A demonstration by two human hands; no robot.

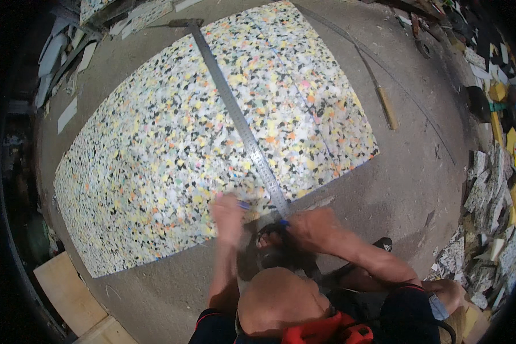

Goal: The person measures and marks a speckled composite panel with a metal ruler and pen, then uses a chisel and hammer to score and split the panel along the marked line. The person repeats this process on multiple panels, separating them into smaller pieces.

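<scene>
A large sheet of speckled foam (155,149) lies on the floor, flecked white, yellow, black and orange. Across it runs a long metal ruler (235,112), with a dark crosspiece (183,23) at the far edge. My left hand (228,213), blurred by motion, is over the sheet's near edge, left of the ruler. It is closed on a slim blue pen (243,204) pointing right. Beside the ruler's near end, my right hand (315,228) is closed, with a small blue thing (284,222) at its fingertips. Whether it also touches the ruler is unclear.
A long thin blade with a wooden handle (387,109) lies right of the sheet, near a thin strip (424,120). Foam offcuts (490,189) are piled along the right. At lower left lies a tan board (69,286). A sandalled foot (268,238) is near the ruler's end.
</scene>
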